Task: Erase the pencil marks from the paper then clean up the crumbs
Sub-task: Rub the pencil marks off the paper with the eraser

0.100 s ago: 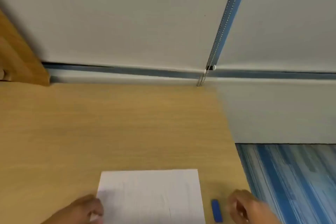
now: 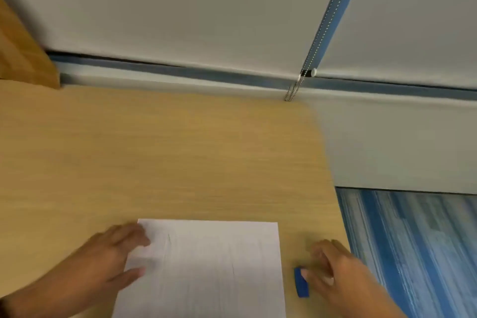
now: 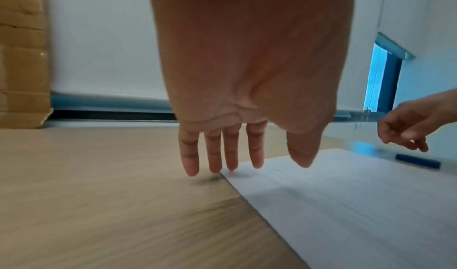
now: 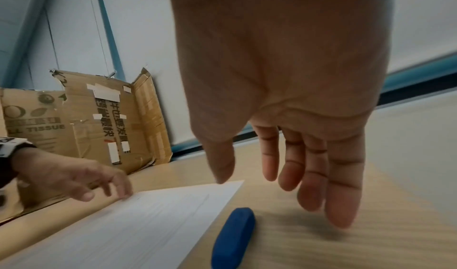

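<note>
A white sheet of paper (image 2: 206,266) with faint pencil strokes lies near the front edge of the wooden desk (image 2: 167,157). A blue eraser (image 2: 301,283) lies on the desk just right of the paper (image 4: 138,230). My left hand (image 2: 121,253) reaches over the paper's far left corner with straight fingers (image 3: 232,150) just above the paper (image 3: 346,204), holding nothing. My right hand (image 2: 325,263) hovers over the eraser (image 4: 233,238) with loose, spread fingers (image 4: 319,185), its thumb close to the eraser's top; I cannot tell if it touches. The eraser (image 3: 418,161) also shows in the left wrist view.
A torn cardboard box (image 4: 81,124) stands on the desk's far left, against the white wall (image 2: 206,8). The desk's right edge (image 2: 333,188) drops to a blue striped floor (image 2: 413,253). A blind's bead chain (image 2: 293,90) hangs at the back.
Both hands have moved forward: the left one onto the paper's left corner, the right one up beside the eraser. The view has tilted down a little.
</note>
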Action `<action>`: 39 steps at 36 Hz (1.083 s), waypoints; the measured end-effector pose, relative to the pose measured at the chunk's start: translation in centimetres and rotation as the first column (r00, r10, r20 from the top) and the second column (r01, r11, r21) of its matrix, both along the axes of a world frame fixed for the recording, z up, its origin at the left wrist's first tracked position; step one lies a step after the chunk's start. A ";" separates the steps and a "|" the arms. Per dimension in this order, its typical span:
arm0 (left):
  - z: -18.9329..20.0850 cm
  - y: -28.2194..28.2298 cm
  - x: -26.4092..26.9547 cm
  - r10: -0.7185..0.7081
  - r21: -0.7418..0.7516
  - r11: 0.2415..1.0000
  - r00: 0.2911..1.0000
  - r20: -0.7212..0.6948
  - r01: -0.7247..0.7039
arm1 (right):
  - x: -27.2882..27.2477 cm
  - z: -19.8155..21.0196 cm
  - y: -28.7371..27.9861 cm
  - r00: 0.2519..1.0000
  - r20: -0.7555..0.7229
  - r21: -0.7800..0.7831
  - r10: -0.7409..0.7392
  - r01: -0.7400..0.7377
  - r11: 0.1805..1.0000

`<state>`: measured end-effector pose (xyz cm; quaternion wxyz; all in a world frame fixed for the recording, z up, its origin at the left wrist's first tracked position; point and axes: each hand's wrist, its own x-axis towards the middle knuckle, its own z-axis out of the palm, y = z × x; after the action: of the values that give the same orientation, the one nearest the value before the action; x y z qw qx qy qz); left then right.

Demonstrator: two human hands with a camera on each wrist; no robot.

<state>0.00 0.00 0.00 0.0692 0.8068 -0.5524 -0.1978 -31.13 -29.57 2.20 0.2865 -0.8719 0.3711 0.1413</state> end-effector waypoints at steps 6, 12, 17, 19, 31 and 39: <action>-0.5 -0.8 0.1 -0.096 0.252 0.965 0.992 0.087 0.071 | 0.9 -3.2 0.0 0.978 -0.121 -0.085 0.168 -0.178 0.980; -3.0 0.2 1.0 -0.125 0.216 0.971 0.987 0.105 0.100 | 0.4 -4.2 -0.1 0.958 -0.165 -0.099 0.236 -0.254 0.962; -4.7 0.7 1.5 -0.194 0.121 0.977 0.968 0.159 0.176 | 1.1 -3.3 0.3 0.950 -0.221 -0.141 0.219 -0.254 0.957; -5.1 1.0 1.7 -0.188 0.160 0.973 0.972 0.143 0.165 | 1.4 -2.8 0.9 0.954 -0.239 -0.167 0.179 -0.222 0.961; -2.7 -0.8 -1.8 -0.271 0.268 0.948 0.873 0.406 0.170 | 0.5 -1.3 2.7 0.986 0.096 -0.291 0.139 -0.106 0.951; -1.8 -3.1 -7.5 -0.281 0.304 0.936 0.899 0.335 0.179 | 2.1 -0.7 8.0 0.936 0.182 -0.323 0.300 -0.232 0.918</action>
<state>-7.48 -3.12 -1.83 -0.1700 0.7598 -0.6160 -0.1199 -29.04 -21.61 1.47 0.1711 -0.9578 0.2300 0.0210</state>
